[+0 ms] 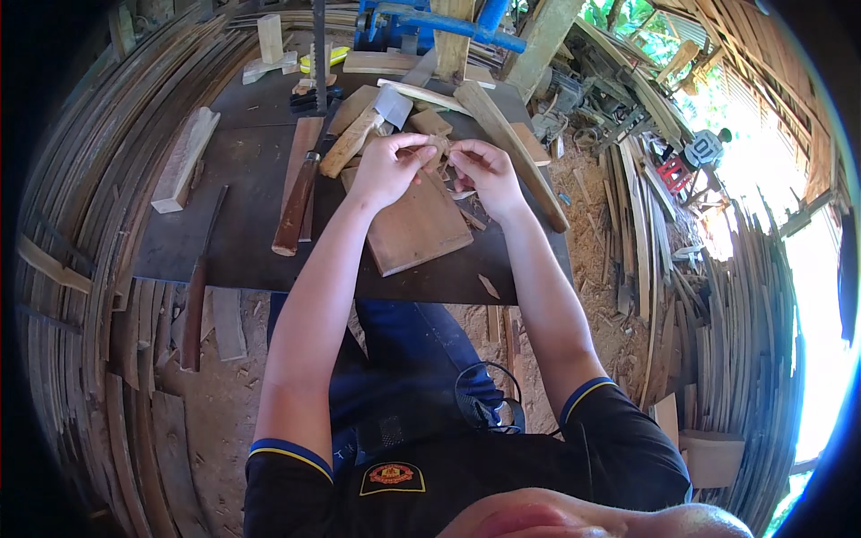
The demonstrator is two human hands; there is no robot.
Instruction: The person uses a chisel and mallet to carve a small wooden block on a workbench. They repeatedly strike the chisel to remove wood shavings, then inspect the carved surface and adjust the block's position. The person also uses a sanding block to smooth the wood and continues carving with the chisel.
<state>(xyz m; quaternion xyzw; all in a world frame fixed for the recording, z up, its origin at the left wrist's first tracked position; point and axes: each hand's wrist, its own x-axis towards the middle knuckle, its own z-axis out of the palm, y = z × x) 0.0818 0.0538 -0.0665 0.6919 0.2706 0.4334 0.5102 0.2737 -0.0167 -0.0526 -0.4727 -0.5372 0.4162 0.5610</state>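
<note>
Over the middle of a dark workbench (242, 170), my left hand (393, 170) and my right hand (489, 179) come close together, both closed in a pinch. Between their fingertips is a small brown piece of wood (438, 151), partly covered by the fingers. Beneath my hands lies a flat rectangular wooden board (417, 233) near the bench's front edge. Just beyond my left hand rests a hatchet-like tool with a broad metal blade (393, 106) and a pale wooden handle (350, 145). Shavings (462, 190) lie under my right hand.
A wood-handled tool (296, 211) lies left of the board; another dark handle (194, 314) juts over the front edge. A long wooden bar (516, 157) slants along the right. A pale wood block (186, 161) lies left. A blue vise (430, 16) stands at the back.
</note>
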